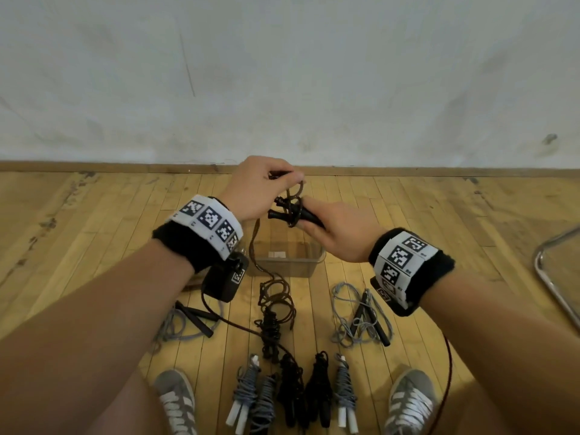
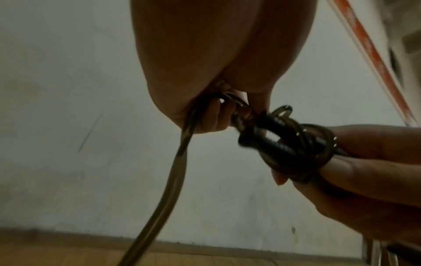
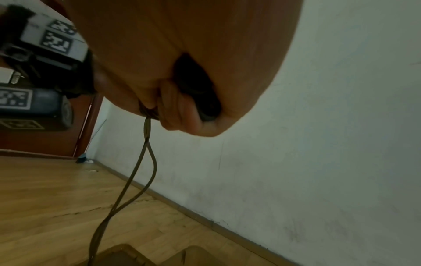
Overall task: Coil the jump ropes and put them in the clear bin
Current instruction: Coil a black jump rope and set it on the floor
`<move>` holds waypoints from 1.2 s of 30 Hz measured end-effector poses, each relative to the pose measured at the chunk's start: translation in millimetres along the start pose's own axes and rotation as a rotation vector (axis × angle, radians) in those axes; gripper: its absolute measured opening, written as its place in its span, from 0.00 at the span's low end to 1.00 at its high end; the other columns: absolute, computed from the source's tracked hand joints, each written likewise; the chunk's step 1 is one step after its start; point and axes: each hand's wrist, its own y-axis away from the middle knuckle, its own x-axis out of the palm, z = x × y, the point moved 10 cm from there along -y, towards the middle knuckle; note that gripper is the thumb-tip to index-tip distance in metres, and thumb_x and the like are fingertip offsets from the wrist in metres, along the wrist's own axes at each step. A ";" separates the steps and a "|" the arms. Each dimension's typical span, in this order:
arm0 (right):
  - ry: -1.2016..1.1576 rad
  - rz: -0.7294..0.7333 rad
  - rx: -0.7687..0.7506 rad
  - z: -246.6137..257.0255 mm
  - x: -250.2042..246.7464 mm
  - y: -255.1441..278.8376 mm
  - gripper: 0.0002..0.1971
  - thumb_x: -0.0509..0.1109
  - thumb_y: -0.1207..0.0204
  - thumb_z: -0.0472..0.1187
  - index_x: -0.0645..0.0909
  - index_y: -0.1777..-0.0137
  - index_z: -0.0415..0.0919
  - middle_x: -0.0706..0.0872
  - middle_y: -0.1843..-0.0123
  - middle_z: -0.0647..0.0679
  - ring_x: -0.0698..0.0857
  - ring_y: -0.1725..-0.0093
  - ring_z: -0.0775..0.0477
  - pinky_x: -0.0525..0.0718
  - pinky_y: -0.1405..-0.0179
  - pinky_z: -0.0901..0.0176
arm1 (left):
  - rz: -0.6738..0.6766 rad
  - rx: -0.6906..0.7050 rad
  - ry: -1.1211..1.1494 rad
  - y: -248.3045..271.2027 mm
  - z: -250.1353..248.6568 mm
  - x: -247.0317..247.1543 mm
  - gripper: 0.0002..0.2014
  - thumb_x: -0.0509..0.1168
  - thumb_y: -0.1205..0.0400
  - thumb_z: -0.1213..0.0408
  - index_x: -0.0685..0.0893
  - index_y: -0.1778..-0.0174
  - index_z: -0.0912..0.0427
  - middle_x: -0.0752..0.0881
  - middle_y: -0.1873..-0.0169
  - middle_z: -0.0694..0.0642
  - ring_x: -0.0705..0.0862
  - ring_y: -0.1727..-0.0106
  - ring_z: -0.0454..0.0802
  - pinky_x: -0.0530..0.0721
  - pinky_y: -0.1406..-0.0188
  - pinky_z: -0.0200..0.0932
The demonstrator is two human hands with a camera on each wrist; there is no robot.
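The right hand [image 1: 337, 229] is clasping the two black handles [image 1: 295, 211] of a brown jump rope [image 1: 273, 296], its fingers curled round them just right of centre in the head view, with several turns of the cord wound about the handles and one fingertip. The left hand [image 1: 255, 186] is sitting immediately above and to the left, its fingers and thumb pinching the cord close to the handles; in the left wrist view the same pinch is showing at centre frame, the left hand [image 2: 214, 115] gripping the rope [image 2: 168, 189] while the right hand [image 2: 369, 171] is holding the wrapped handles [image 2: 284, 144] at the right. From the pinch the doubled cord is hanging down across the clear bin [image 1: 320, 257], which is standing on the wooden floor [image 1: 94, 221] directly below the hands, and is ending in a loose tangle in front of it. Lower in the frame, a grey rope [image 1: 361, 315] with black handles is lying uncoiled to the right and another grey rope [image 1: 185, 321] to the left. Along the bottom edge, five wrapped bundles [image 1: 295, 390] are lying side by side between two grey shoes [image 1: 411, 400]. A white wall [image 1: 282, 73] is filling the upper half.
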 end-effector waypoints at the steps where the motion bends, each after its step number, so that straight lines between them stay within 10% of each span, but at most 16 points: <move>1: -0.032 -0.010 -0.022 1.5 -1.4 0.6 0.06 0.61 0.10 0.47 0.74 0.42 0.47 0.80 0.64 0.57 0.79 0.69 0.56 0.72 0.70 0.63 | 0.020 -0.031 0.081 -1.9 6.3 0.9 0.07 0.69 0.13 0.54 0.94 0.52 0.44 0.93 0.53 0.41 0.88 0.45 0.38 0.83 0.36 0.43; 4: -0.145 -0.072 -0.083 6.6 -9.9 2.7 0.05 0.63 0.11 0.45 0.75 0.44 0.45 0.80 0.64 0.56 0.78 0.69 0.56 0.73 0.70 0.68 | 0.034 -0.147 0.401 -6.5 21.6 4.6 0.07 0.71 0.14 0.57 0.95 0.52 0.49 0.94 0.53 0.44 0.89 0.42 0.41 0.83 0.34 0.45; 10: -0.367 -0.277 -0.030 0.2 -39.4 4.9 0.09 0.62 0.10 0.44 0.81 0.42 0.42 0.78 0.66 0.58 0.75 0.70 0.59 0.73 0.68 0.69 | 0.229 -0.451 0.873 3.4 45.7 36.2 0.10 0.63 0.13 0.57 0.87 0.45 0.56 0.75 0.69 0.47 0.65 0.75 0.39 0.60 0.78 0.32; 20: -0.394 -0.478 0.230 -46.9 -56.6 6.8 0.13 0.61 0.10 0.47 0.83 0.44 0.39 0.76 0.69 0.54 0.72 0.74 0.59 0.72 0.72 0.61 | -0.116 -0.104 0.214 13.7 5.0 22.5 0.18 0.59 0.08 0.50 0.92 0.56 0.47 0.80 0.75 0.55 0.75 0.73 0.55 0.78 0.68 0.46; 36: 0.252 -0.104 0.375 -76.9 -18.4 4.9 0.14 0.55 0.10 0.54 0.79 0.40 0.48 0.82 0.62 0.51 0.81 0.65 0.47 0.72 0.70 0.54 | 0.043 0.164 -0.351 23.8 -44.5 30.9 0.11 0.64 0.11 0.53 0.91 0.47 0.50 0.82 0.71 0.41 0.77 0.72 0.38 0.67 0.71 0.35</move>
